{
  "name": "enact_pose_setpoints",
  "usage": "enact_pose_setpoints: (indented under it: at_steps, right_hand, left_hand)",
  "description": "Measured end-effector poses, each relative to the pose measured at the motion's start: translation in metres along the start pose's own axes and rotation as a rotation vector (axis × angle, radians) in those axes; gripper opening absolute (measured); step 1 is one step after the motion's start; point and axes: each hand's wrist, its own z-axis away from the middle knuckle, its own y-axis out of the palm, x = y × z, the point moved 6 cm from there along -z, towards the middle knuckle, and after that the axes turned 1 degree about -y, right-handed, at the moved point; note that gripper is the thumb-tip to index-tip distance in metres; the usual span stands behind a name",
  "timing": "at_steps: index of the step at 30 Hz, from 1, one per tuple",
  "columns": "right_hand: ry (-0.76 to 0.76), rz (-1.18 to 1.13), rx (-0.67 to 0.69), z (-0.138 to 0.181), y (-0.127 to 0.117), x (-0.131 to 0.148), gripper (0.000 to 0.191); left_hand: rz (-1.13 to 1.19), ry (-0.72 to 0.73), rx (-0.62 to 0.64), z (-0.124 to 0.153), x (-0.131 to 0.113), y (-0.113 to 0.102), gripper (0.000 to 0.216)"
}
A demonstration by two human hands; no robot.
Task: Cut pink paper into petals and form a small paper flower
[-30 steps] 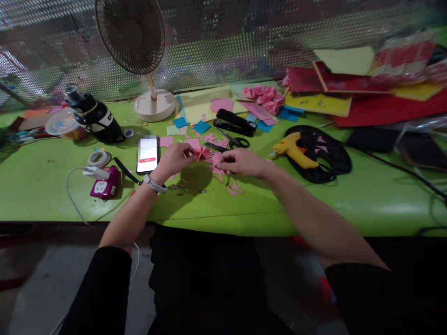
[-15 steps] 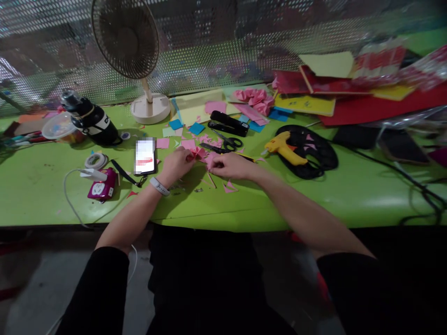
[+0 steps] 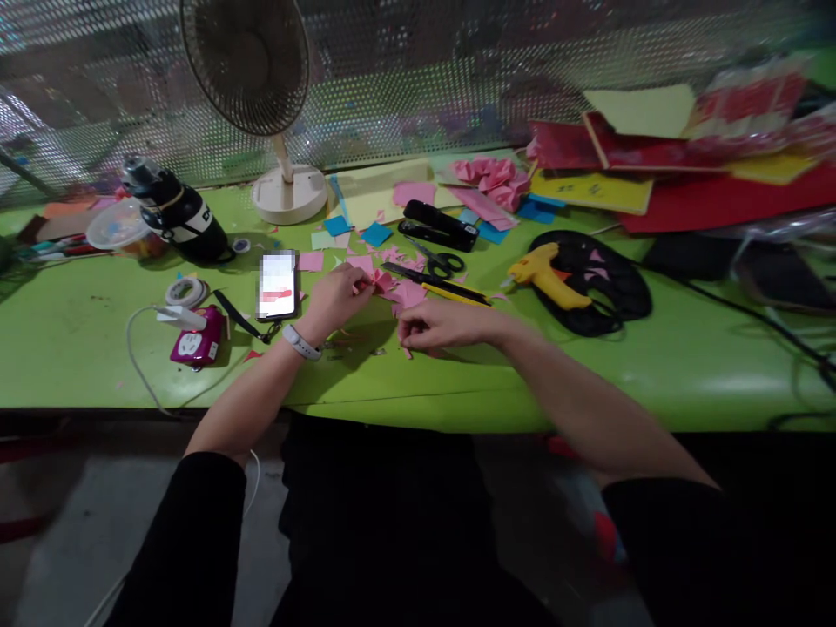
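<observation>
My left hand, a pale band on its wrist, pinches a small folded piece of pink paper above the green table. My right hand is low over the table with thumb and fingers closed together. A sliver of pink paper shows under its fingertips; whether they grip it is hidden. Between and beyond the hands lie cut pink paper scraps, a yellow-handled cutter-like tool and black scissors.
A phone, a purple power adapter and a roll of tape lie left. Behind stand a dark bottle and a fan. A stapler lies behind the scissors. Right is a yellow glue gun on a black pad.
My right hand has moved toward the table's front edge, away from the pink scraps, over the loose slivers. My left hand still pinches the pink paper. The view has shifted slightly.
</observation>
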Motion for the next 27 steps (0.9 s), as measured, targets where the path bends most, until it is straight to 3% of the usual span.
enact_pose_setpoints:
  at_steps: [8,15,20,27]
  right_hand:
    - [-0.105,-0.071,-0.271,0.016,-0.039,0.005,0.026]
    - [-0.091,-0.060,-0.292,0.020,-0.042,0.001,0.026]
    - [-0.071,-0.016,-0.274,0.017,-0.039,0.002,0.034]
    - [-0.071,-0.076,-0.294,0.015,-0.039,-0.002,0.038]
  left_hand:
    - [0.052,0.090,0.037,-0.001,-0.003,0.003,0.015]
    - [0.157,0.380,0.416,0.015,-0.033,0.020,0.033]
    - [0.026,0.382,0.448,0.022,-0.045,0.026,0.029]
    - [0.004,0.360,0.488,0.018,-0.042,0.035,0.012]
